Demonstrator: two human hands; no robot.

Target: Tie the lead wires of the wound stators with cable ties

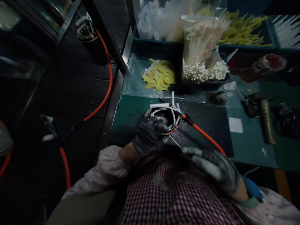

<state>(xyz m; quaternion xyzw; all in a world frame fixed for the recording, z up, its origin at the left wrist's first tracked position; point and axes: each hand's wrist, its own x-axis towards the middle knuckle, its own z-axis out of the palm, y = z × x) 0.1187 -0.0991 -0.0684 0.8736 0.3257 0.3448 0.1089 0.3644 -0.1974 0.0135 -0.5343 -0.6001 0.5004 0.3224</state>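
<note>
While the left hand [150, 132] has its fingers clamped on the coil [174, 128], the white lead [175, 142] slants toward the right hand [214, 167]; whether those blurred fingers pinch its end, I cannot tell.

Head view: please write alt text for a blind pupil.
A gloved left hand holds a wired ring on a bench, orange cable attached; the blurred, gloved right hand is near a thin white wire. Yellow strips and bundled white sticks sit behind.
</note>
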